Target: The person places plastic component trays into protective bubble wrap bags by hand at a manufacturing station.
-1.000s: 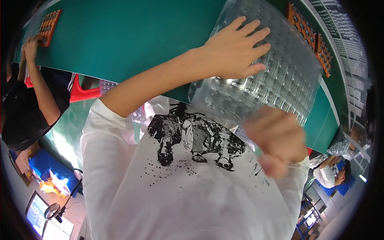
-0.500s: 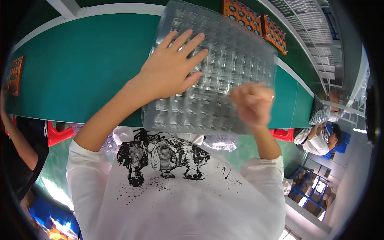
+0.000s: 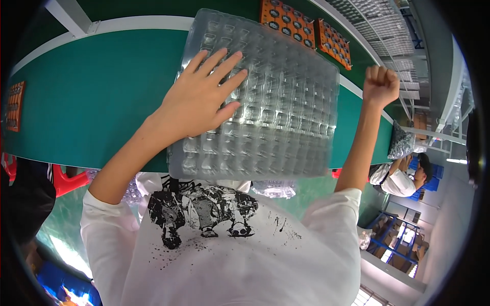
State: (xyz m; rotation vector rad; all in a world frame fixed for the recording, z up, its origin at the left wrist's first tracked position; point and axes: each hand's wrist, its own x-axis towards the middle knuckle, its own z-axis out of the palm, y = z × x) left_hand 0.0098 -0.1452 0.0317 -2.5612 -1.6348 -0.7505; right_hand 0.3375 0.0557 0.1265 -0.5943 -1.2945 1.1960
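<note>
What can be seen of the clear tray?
The clear tray is shiny and apparently plastic, with rounded corners and rows of molded pockets. It lies askew on the green table, its near edge jutting past the table's edge. The left hand rests spread on its left side; whether several trays are stacked is unclear.

We log this as a factory-type workshop. Evidence: a long green surface [image 3: 102, 92] framed by a white metal post [image 3: 72, 18], orange trays [image 3: 288, 24] of round parts, a clear moulded tray [image 3: 286, 102], a co-worker [image 3: 400, 182] in white, and blue shelving [image 3: 394, 238] holding boxes.
</note>
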